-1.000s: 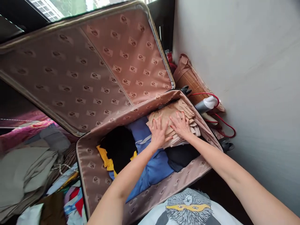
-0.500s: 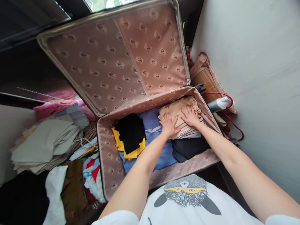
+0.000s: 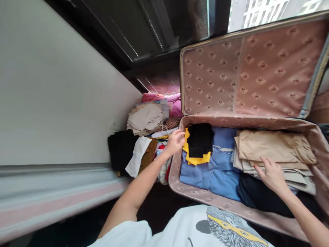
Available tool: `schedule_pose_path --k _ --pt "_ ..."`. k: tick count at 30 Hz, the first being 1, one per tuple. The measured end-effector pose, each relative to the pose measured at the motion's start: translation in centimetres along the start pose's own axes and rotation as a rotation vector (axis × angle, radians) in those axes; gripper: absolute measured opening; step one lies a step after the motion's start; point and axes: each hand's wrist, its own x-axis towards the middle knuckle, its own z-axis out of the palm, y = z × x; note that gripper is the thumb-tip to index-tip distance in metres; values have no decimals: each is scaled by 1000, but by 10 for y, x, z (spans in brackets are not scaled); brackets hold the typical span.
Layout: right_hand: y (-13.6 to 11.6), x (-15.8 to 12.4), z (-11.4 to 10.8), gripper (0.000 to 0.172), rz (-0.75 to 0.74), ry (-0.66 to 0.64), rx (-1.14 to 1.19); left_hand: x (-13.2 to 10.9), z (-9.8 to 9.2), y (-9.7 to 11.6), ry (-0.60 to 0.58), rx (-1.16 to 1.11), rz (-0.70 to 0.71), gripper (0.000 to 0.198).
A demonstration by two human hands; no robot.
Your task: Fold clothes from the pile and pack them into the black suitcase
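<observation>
An open suitcase [image 3: 180, 178] with pink patterned lining lies in front of me, lid [image 3: 246, 75] raised. Inside are a stack of folded beige clothes [image 3: 275, 151], a blue garment [image 3: 216, 168], a black folded piece [image 3: 199, 139] on yellow cloth [image 3: 195, 159], and a dark garment [image 3: 254, 193]. My right hand [image 3: 269, 173] rests flat on the near edge of the beige stack, fingers spread. My left hand [image 3: 175, 141] hangs over the suitcase's left rim, between the case and the pile of clothes [image 3: 146, 120] outside it, fingers loosely curled and empty.
Left of the suitcase lie folded beige cloths, a black bundle [image 3: 120, 149], a white cloth [image 3: 136, 156], a brown piece [image 3: 148, 156] and pink fabric [image 3: 169, 101]. A pale wall [image 3: 56, 96] fills the left. A window [image 3: 257, 10] is behind the lid.
My view has swung left. My left hand has left the beige stack and moved left to the suitcase's rim. My right hand has slid to the stack's near edge.
</observation>
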Motion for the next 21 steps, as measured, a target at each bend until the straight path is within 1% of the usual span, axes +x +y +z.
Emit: schedule_pose_path --k 1,2,4,5,7,9,12,14,16,18,21 --pt "-22 7 0 59 -52 2 71 4 -25 -30 56 59 -97 33" --pt "-49 14 -2 58 -99 -2 138 8 -46 -61 86 116 -192 34" --pt "-110 32 -4 55 -158 -29 253 15 -80 -119 78 222 -345 38" --pt "-143 40 -4 53 -175 -47 302 17 -93 -146 59 270 -402 41" --pt "-213 53 -2 50 -215 -98 401 21 -110 -192 23 354 -476 48" --pt "-280 61 5 46 -273 -170 501 28 -119 -227 -1 413 -506 56" --pt "-367 69 23 40 -366 -271 606 48 -123 -262 -12 452 -482 69" --pt "-416 79 40 40 -410 -347 636 62 -122 -278 -8 472 -442 81" --pt "-458 96 61 41 -421 -439 632 73 -118 -291 -24 495 -409 89" --pt "-494 121 83 43 -383 -522 587 78 -114 -301 -53 511 -383 86" --pt "-541 164 117 42 -274 -589 454 75 -107 -312 -84 510 -318 62"
